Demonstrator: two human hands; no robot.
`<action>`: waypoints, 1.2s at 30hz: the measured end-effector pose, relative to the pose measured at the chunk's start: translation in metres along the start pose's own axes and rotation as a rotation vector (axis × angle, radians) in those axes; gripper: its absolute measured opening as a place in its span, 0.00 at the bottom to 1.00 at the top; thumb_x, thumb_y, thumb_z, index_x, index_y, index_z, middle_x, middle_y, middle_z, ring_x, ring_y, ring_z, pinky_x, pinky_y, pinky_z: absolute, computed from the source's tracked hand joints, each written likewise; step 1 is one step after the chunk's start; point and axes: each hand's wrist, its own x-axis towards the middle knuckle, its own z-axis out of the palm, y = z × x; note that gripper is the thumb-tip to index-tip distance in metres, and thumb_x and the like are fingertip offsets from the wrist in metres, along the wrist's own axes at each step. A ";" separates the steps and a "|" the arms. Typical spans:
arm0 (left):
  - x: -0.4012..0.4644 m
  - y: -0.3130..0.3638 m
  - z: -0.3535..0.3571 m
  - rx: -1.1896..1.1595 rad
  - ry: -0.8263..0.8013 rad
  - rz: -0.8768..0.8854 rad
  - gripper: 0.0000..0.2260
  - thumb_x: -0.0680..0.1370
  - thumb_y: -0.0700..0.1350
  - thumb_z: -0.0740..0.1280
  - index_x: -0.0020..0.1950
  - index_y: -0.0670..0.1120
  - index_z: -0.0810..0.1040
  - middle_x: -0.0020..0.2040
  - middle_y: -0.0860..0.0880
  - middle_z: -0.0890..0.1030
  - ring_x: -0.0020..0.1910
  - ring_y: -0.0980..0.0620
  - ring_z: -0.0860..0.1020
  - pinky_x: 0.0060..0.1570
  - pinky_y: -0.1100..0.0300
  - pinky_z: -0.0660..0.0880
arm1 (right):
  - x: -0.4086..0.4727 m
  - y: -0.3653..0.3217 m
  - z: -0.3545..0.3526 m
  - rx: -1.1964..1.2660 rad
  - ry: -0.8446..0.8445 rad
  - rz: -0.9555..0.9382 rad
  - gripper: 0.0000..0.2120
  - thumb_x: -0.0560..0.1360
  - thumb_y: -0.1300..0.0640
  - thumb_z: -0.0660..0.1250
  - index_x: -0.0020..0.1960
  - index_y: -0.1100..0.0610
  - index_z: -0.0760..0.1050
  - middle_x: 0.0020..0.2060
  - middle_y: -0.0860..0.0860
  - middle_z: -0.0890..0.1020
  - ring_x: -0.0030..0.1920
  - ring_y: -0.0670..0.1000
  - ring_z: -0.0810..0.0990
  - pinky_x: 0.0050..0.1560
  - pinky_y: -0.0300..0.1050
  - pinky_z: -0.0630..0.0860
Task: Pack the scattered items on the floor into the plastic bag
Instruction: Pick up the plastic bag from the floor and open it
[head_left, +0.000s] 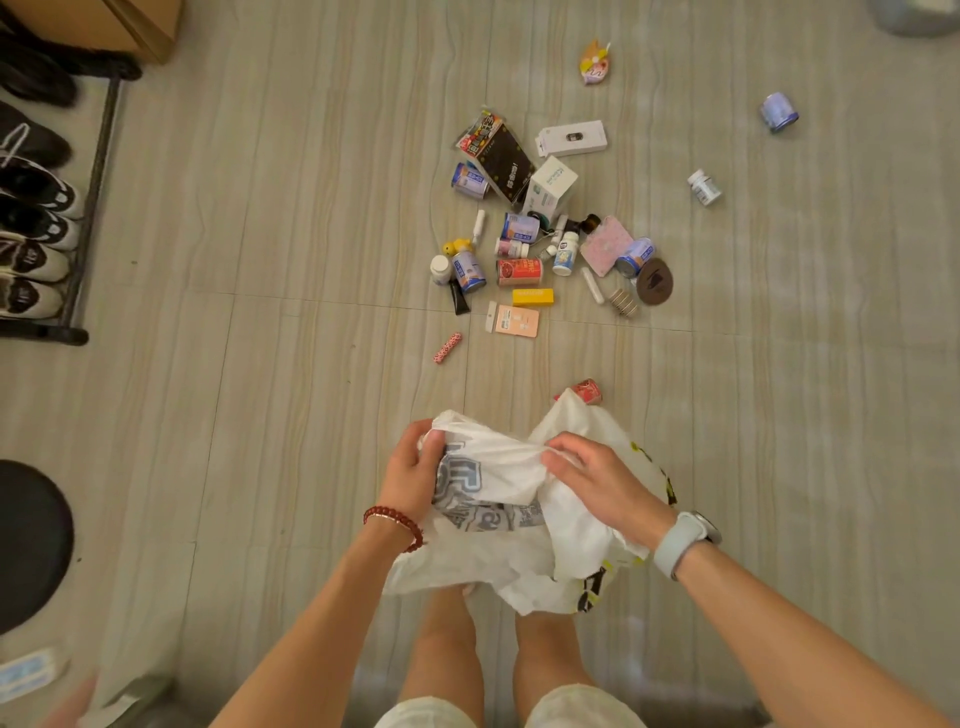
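Both hands are gripping one white plastic bag (498, 519) above the floor (260, 364): the left hand (415, 470) is bunching its left edge, the right hand (597, 480) is pinching its upper fold. Two red cans (519, 272) and five blue cans (469, 180) are lying scattered beyond.

Pale wood-grain floor tiles (260, 260), a dark shoe rack (85, 234) at left, a black round stool (31, 540) below it.
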 end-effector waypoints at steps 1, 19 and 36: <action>-0.001 0.000 -0.001 -0.043 -0.019 0.011 0.05 0.80 0.44 0.57 0.51 0.53 0.71 0.41 0.45 0.78 0.39 0.49 0.78 0.40 0.58 0.76 | 0.003 0.002 0.001 -0.035 0.070 -0.011 0.13 0.78 0.58 0.59 0.35 0.52 0.67 0.31 0.47 0.71 0.32 0.37 0.71 0.37 0.30 0.66; 0.061 -0.014 -0.055 0.695 0.161 0.239 0.16 0.79 0.52 0.56 0.33 0.47 0.68 0.31 0.48 0.74 0.33 0.46 0.72 0.28 0.58 0.62 | 0.080 -0.015 0.052 0.399 0.331 0.089 0.03 0.76 0.57 0.63 0.44 0.54 0.73 0.39 0.46 0.77 0.42 0.49 0.75 0.43 0.35 0.73; 0.299 -0.167 -0.058 0.840 0.448 0.128 0.13 0.79 0.49 0.57 0.54 0.46 0.78 0.49 0.43 0.78 0.49 0.41 0.76 0.44 0.50 0.74 | 0.369 0.121 0.071 -1.124 -0.269 -0.506 0.17 0.81 0.49 0.48 0.69 0.45 0.60 0.63 0.55 0.65 0.47 0.58 0.76 0.39 0.47 0.68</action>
